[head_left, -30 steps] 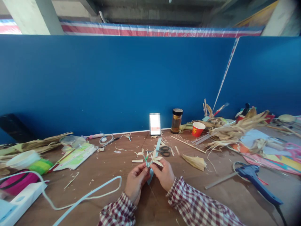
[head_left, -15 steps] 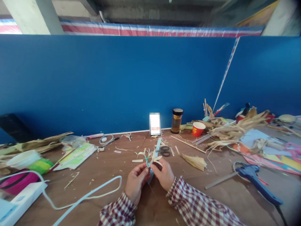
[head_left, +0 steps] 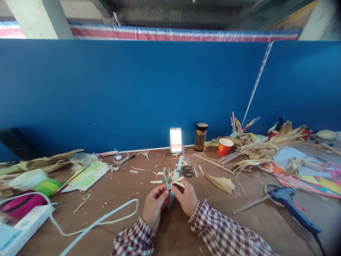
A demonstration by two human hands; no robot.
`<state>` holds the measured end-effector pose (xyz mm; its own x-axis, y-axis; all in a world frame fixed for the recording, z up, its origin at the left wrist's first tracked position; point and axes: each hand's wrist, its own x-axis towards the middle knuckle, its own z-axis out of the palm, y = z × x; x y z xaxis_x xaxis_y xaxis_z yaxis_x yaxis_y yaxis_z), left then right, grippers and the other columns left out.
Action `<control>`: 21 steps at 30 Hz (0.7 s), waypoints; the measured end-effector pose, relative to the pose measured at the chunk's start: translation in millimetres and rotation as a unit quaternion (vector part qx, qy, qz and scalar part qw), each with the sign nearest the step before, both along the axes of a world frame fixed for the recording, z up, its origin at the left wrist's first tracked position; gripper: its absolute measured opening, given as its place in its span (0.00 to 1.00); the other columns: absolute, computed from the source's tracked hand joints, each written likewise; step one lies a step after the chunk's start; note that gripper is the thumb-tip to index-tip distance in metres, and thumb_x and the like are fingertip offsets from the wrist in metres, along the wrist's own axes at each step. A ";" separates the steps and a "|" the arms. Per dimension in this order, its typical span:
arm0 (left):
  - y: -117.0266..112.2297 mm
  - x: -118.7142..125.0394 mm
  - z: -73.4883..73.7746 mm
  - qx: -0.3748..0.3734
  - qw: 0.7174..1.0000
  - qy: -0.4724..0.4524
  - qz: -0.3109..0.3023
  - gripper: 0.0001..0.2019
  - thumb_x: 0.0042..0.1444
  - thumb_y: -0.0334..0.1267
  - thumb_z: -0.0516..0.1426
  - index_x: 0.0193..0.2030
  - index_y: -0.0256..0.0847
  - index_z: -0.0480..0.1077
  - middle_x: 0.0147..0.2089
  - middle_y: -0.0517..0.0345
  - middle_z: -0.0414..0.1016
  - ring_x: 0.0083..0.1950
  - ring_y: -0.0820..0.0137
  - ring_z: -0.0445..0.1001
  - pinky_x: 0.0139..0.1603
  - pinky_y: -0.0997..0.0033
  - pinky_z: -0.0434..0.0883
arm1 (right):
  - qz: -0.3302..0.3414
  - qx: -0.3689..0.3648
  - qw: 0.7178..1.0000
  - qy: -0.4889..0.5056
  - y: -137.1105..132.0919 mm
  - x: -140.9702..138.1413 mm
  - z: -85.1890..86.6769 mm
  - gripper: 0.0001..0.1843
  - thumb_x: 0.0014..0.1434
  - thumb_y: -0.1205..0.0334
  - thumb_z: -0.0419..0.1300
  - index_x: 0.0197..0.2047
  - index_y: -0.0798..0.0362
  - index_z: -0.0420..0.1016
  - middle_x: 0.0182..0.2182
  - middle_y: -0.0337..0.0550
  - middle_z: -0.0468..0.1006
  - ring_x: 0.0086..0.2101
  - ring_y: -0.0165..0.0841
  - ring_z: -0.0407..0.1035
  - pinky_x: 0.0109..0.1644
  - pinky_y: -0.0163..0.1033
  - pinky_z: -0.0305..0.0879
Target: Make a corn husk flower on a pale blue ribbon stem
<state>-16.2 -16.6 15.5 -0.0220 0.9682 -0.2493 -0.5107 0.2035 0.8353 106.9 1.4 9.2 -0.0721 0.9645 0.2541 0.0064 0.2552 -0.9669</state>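
Pale husk flowers (head_left: 177, 179) on a blue-green stem (head_left: 167, 185), held between the fingertips of both hands above the brown table (head_left: 119, 199). The stem's long axis points up the view, away from the wrists. The left hand (head_left: 156, 202) pinches it low down, thumb against forefinger; the right hand (head_left: 187, 197), likewise narrowed to a pinch, is nearer the flowers and holds them at their base. Scissors (head_left: 188, 171) and a blue strip (head_left: 180, 163) lie just beyond. Fingers conceal the stem's foot; whether the strip joins it cannot be told. Both sleeves (head_left: 135, 238) are cut off below.
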 end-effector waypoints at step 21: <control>-1.6 0.8 2.6 0.006 1.000 0.001 -0.005 0.17 0.32 0.34 0.68 0.34 0.36 0.75 0.29 0.56 0.76 0.28 0.74 0.73 0.31 0.77 0.71 | -0.004 -0.012 1.000 0.007 -0.7 -1.1 -0.4 0.09 0.53 0.58 0.58 0.35 0.54 0.70 0.27 0.40 0.75 0.27 0.31 0.68 0.28 0.34 0.64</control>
<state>-15.4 -18.3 18.1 -0.0134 0.9715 -0.2367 -0.5077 0.1974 0.8386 105.8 0.7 8.8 -0.0608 0.9707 0.2325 -0.0047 0.2327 -0.9725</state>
